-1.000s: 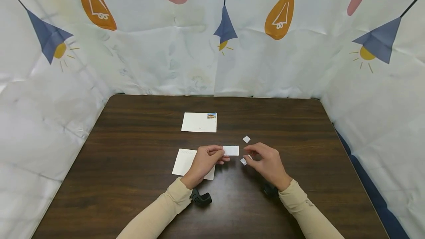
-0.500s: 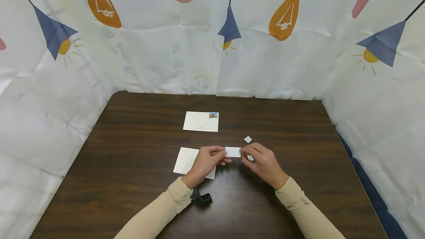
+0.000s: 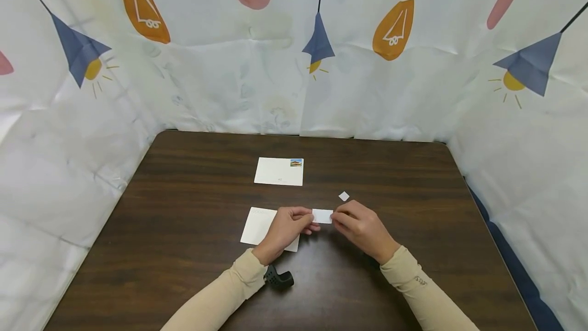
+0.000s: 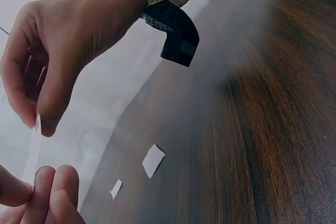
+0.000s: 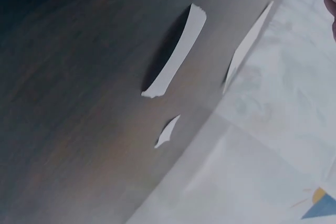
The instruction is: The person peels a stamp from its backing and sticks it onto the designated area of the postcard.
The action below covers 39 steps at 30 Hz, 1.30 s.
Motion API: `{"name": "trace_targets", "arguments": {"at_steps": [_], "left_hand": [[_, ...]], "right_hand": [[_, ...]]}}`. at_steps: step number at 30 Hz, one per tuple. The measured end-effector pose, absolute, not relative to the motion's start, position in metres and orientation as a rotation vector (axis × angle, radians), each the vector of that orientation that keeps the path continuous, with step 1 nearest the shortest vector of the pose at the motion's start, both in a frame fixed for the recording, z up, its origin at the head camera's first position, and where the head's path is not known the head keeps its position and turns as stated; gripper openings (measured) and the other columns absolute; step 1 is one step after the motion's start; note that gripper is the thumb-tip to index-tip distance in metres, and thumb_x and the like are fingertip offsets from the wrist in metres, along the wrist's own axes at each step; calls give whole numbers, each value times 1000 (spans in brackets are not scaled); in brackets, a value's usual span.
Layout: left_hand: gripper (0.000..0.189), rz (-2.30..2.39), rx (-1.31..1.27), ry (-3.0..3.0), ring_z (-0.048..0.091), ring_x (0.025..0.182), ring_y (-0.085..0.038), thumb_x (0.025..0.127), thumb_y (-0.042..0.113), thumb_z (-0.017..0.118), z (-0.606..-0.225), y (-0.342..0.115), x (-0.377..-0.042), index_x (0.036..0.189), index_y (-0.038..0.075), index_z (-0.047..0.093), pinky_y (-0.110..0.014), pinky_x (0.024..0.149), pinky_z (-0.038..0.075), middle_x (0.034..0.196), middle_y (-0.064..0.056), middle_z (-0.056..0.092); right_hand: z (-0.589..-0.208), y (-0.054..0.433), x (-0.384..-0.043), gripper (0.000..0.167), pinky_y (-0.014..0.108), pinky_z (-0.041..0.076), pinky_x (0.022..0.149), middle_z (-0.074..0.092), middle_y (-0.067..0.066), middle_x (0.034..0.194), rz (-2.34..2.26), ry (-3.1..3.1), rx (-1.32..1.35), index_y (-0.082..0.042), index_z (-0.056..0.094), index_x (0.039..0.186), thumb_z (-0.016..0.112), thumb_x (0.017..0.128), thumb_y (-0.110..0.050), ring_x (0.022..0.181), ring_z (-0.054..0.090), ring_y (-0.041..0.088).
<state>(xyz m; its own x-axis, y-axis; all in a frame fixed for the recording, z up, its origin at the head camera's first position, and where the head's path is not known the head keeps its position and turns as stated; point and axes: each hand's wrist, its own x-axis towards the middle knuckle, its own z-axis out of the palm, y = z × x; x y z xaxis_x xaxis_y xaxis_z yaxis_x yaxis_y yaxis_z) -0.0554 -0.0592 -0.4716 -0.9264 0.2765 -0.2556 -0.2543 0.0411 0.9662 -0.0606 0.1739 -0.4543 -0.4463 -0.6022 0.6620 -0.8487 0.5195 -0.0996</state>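
Observation:
A small white slip of paper (image 3: 322, 216) is stretched between both hands above the table, seen nearly edge-on in the left wrist view. My left hand (image 3: 288, 226) pinches its left end between thumb and fingers, over a cream postcard (image 3: 257, 225) that it partly covers. My right hand (image 3: 360, 226) pinches the slip's right end, thumb and fingertips together. Just beyond the right hand lies a white paper scrap (image 3: 343, 196). A larger curled white piece of paper (image 5: 176, 56) shows in the right wrist view, mostly hidden by the right hand in the head view.
Farther back on the dark wooden table (image 3: 206, 167) lies a white postcard (image 3: 277, 171) with a stamp printed at its upper right corner. A white curtain (image 3: 220, 80) with lamp and bulb prints closes off the table's back and sides.
My right hand has moved left to the slip and now pinches its right end. My left hand has kept its pinch on the other end.

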Motion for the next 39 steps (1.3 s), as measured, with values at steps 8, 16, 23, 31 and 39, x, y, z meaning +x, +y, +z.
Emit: {"name": "trace_targets", "arguments": {"at_steps": [8, 16, 23, 31, 39], "left_hand": [[25, 1916, 29, 1974, 80, 86, -14, 100, 15, 64, -473, -62, -55, 116, -2, 74, -25, 75, 64, 97, -20, 81], [29, 1855, 51, 2023, 80, 87, -15, 103, 23, 62, -474, -66, -56, 116, 1, 76, -25, 76, 64, 97, -17, 81], [24, 1822, 102, 2137, 80, 88, -23, 102, 19, 62, -472, -75, -60, 109, 3, 79, -29, 77, 65, 98, -19, 81], [23, 1678, 197, 2400, 80, 87, -19, 102, 15, 60, -469, -88, -62, 110, 5, 79, -23, 75, 62, 92, -10, 82], [19, 1445, 329, 2719, 78, 90, -14, 98, 16, 65, -464, -103, -62, 110, 13, 80, -29, 82, 64, 100, 1, 82]], "right_hand": [[-454, 172, -62, 25, 27, 61, 78, 72, 0, 96, 469, -2202, 1263, -11, 75, 89, 90, 72, -1, 89, 64, 15], [-454, 170, -63, 25, 26, 60, 76, 71, 0, 93, 462, -2216, 1286, -11, 73, 90, 88, 73, 0, 87, 65, 14], [-457, 166, -66, 18, 24, 58, 71, 70, -2, 88, 665, -2194, 1221, -11, 73, 88, 81, 79, 2, 81, 64, 10], [-461, 162, -67, 22, 19, 59, 70, 73, -4, 86, 947, -2258, 1069, -12, 75, 91, 81, 76, 4, 76, 70, 10], [-462, 156, -64, 18, 25, 61, 63, 77, -5, 87, 1194, -2388, 879, -16, 78, 94, 82, 84, -2, 75, 69, 3]]}}
